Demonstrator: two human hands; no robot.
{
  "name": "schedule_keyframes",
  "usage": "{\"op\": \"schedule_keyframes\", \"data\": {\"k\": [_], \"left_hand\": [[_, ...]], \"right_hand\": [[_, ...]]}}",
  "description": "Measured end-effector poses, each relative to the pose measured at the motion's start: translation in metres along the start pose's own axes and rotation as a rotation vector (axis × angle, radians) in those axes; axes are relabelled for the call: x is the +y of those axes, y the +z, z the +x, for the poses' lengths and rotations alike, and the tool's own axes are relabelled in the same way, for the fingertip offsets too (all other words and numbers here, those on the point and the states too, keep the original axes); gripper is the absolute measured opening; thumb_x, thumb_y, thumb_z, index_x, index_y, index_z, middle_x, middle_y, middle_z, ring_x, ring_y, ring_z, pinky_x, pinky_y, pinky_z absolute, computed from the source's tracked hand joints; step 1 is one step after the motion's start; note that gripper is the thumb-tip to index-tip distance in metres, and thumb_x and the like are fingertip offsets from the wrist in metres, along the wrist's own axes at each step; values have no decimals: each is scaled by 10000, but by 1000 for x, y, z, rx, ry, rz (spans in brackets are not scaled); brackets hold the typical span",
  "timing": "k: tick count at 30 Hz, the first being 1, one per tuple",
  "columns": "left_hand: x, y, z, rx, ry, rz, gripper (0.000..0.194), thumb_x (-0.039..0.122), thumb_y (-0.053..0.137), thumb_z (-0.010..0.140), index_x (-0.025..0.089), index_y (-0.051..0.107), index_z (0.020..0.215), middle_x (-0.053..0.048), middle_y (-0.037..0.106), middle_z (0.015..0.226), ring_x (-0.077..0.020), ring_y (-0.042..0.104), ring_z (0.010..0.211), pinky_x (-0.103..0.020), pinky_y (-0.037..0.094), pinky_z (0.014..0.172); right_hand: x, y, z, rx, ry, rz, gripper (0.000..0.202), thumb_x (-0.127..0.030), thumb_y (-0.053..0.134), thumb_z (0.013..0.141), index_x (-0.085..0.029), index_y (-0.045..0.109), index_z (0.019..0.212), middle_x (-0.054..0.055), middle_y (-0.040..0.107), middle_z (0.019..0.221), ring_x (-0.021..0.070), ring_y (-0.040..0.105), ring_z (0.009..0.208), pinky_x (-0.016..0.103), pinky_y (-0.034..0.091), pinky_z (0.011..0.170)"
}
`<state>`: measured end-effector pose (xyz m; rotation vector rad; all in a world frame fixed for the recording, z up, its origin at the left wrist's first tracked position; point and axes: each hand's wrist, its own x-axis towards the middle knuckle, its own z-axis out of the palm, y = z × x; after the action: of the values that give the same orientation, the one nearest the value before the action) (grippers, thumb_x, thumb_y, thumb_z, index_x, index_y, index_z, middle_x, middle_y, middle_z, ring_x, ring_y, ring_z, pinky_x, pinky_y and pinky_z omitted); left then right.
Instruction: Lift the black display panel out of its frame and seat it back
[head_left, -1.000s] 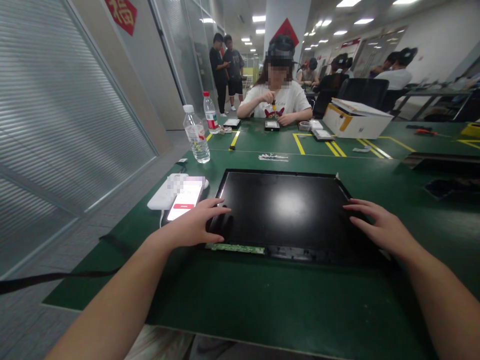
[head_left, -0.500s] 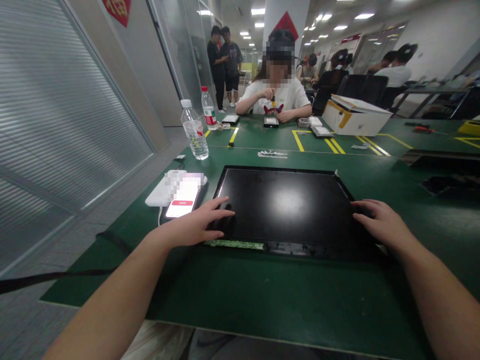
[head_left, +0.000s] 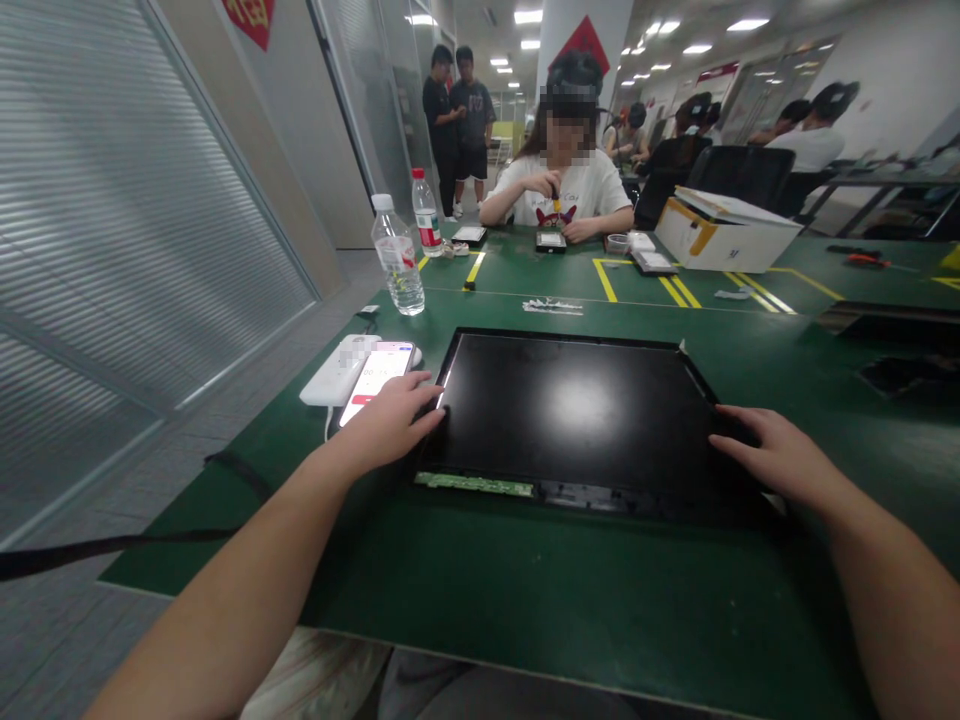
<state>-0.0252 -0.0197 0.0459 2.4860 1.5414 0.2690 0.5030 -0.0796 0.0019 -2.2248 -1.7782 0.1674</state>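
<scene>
Phone [head_left: 384,365], screen lit, lies left of centre, partly behind the left hand [head_left: 390,420]. That hand's fingers are apart, tips at the left edge of a black display panel [head_left: 577,400]; whether they press on it, I cannot tell. The panel lies mid-frame on a green table [head_left: 525,590], a circuit strip [head_left: 474,485] bare along its lower left. It should handle stiff and fairly light, with a slick, fragile face; best held by both side rims, clear of the strip. At right, the right hand [head_left: 787,455] reaches the right edge; whether it clasps the rim is unclear.
</scene>
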Motion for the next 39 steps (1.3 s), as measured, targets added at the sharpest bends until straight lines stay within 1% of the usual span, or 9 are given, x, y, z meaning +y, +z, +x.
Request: {"op": "schedule_keyframes", "data": {"k": [3,5,10,13,16,19,25,35,39], "left_hand": [[2,0,2,-21,5,52,495,327,434,977,125,753,1298,-204,639,1443,-382,586,1357,-546,450,1193],[4,1,2,-29,1,59,487,276,433,947,126,772,1263,-198,668,1390,-371,612,1312,-533,465,1179],[12,0,0,-48,-44,38,471,251,436,929,128,799,1204,-207,700,1309,-392,638,1253,-553,500,1132],[14,1,1,-57,-47,40,456,217,451,913,143,802,1194,-199,700,1303,-386,638,1250,-544,499,1133],[12,3,2,-56,-41,24,463,187,462,887,132,797,1202,-209,693,1306,-388,637,1244,-549,501,1128],[9,5,3,-47,-48,0,484,181,463,877,126,786,1234,-213,679,1327,-378,634,1247,-540,509,1129],[8,7,2,-43,-60,3,494,178,470,877,153,781,1260,-187,679,1326,-351,645,1239,-504,534,1114],[8,8,2,-43,-59,7,496,172,469,880,161,777,1268,-175,667,1339,-343,633,1262,-483,524,1125],[9,7,3,-62,-71,13,487,196,456,902,127,762,1274,-203,650,1352,-346,637,1259,-483,512,1129]], "right_hand": [[-3,-2,-1,-18,-3,-24,510,-461,548,850,-152,765,1193,209,710,1297,383,648,1267,510,501,1115],[-5,-3,-2,-16,-4,-26,473,-435,541,861,-158,780,1162,201,716,1290,371,653,1265,488,500,1119],[-8,-4,-2,9,-2,-28,392,-362,553,858,-185,805,1101,170,741,1254,353,675,1232,489,514,1108],[-12,-6,-3,-14,30,-34,401,-316,530,874,-180,808,1128,164,730,1298,342,666,1261,459,504,1127],[-16,-8,-4,-46,69,-42,451,-253,491,880,-134,797,1189,185,701,1355,337,642,1307,433,477,1158],[-18,-9,-4,-42,93,-38,470,-213,466,875,-125,793,1201,189,698,1356,333,637,1317,433,474,1160],[-14,-6,-4,15,76,-5,420,-204,497,823,-192,816,1096,161,737,1276,353,676,1242,487,525,1100],[-12,-5,-3,34,84,0,409,-193,509,807,-198,819,1074,150,743,1273,342,685,1237,465,527,1103],[-13,-5,-3,17,100,1,415,-191,493,821,-206,811,1086,132,737,1298,328,670,1269,447,508,1124]]}}
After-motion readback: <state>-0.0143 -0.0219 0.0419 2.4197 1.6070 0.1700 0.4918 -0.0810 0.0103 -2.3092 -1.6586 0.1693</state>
